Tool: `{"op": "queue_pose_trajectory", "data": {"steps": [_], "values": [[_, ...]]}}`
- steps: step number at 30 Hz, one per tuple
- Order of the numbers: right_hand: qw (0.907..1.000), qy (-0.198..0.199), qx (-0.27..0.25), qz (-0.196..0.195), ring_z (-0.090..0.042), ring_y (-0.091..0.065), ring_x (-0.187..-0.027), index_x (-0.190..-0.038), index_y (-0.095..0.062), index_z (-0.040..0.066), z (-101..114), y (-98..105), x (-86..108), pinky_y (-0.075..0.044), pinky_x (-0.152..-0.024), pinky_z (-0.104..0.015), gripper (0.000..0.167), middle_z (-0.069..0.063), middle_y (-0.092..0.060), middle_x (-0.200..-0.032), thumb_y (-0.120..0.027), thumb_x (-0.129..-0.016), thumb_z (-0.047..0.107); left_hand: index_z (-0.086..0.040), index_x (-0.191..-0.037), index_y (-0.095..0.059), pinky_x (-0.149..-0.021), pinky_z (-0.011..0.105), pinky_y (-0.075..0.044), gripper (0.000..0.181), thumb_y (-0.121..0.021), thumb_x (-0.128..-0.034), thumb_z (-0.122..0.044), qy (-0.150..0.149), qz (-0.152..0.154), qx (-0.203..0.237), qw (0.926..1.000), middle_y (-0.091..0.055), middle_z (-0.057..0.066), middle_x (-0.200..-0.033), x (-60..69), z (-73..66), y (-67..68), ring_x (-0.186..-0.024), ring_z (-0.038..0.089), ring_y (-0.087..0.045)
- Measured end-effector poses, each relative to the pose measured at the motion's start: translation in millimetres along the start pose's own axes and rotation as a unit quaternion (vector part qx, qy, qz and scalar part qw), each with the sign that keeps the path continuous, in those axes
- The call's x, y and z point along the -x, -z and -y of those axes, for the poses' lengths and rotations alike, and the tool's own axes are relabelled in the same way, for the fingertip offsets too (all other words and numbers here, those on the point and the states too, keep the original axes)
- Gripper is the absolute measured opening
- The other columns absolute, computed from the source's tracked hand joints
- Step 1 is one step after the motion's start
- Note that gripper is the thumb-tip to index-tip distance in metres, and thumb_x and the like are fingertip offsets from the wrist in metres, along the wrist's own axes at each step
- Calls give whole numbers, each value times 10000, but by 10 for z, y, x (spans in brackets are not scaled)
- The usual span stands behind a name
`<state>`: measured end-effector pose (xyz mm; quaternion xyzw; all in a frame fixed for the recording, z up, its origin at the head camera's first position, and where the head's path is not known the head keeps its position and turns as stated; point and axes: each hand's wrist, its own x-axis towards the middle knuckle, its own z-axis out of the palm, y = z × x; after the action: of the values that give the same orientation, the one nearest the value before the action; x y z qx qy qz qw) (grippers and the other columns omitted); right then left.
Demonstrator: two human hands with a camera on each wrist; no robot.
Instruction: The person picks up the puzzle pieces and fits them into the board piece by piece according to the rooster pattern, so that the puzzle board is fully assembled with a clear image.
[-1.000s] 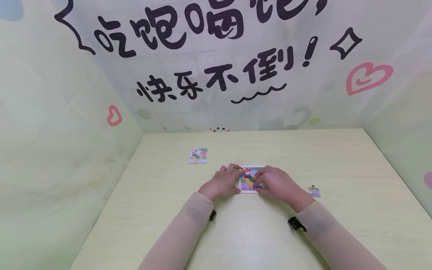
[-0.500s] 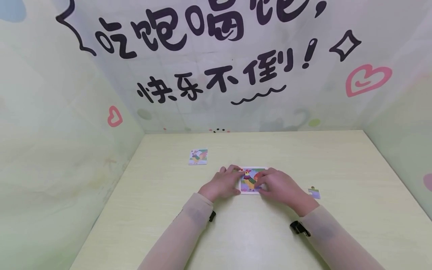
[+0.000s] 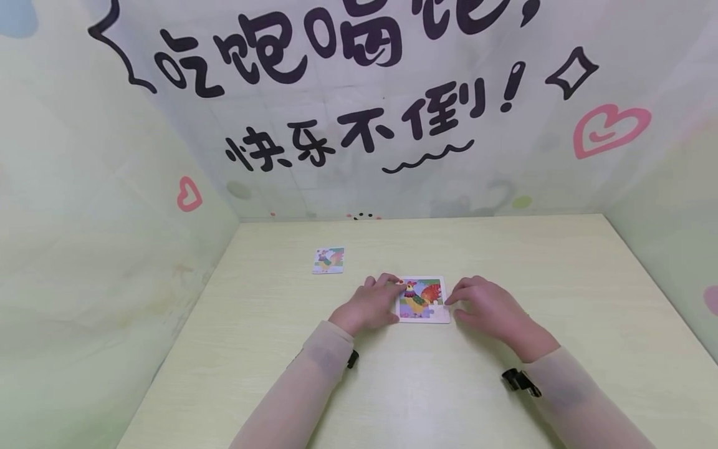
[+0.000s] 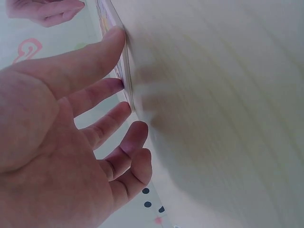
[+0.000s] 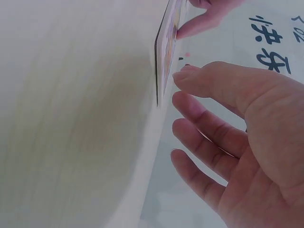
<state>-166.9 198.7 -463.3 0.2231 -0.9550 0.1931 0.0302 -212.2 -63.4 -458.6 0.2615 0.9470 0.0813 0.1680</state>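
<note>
A small white-framed jigsaw puzzle (image 3: 416, 298) with a colourful rooster lies flat on the table in the head view. Its lower right corner shows pale, bare backing. My left hand (image 3: 367, 307) holds its left side, thumb at the near corner and fingertips on the far part. In the left wrist view, the thumb and two fingers of that hand (image 4: 71, 123) meet the board's edge. My right hand (image 3: 493, 312) is just right of the board, fingers loosely bent. The right wrist view shows nothing between this hand's (image 5: 237, 128) thumb and fingers.
A small rooster picture card (image 3: 328, 260) lies further back, left of the puzzle. The pale wooden table (image 3: 392, 399) is bounded by printed cloth walls (image 3: 359, 187) at the back and both sides. Black cameras sit under both wrists.
My right hand has lifted off the puzzle and moved right, uncovering the rooster's tail. The loose piece seen earlier at the right is now hidden behind this arm. My left hand stays put.
</note>
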Motion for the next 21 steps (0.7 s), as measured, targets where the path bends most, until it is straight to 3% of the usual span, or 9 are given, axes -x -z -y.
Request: {"op": "queue_pose_trajectory", "data": {"steps": [21], "values": [[9983,-570,-41,133,-338,-650,-1061,-1037,-817,155,-335,215,236,-558,-892,-536,207,-60,-715,-1096,-782,-846,83,-249,-1580,-440,-1097,437,-418,719,-763,-942,-325,3,31,88,10000,-339,-11,-1638,1,7,18,-1319,266,-407]]}}
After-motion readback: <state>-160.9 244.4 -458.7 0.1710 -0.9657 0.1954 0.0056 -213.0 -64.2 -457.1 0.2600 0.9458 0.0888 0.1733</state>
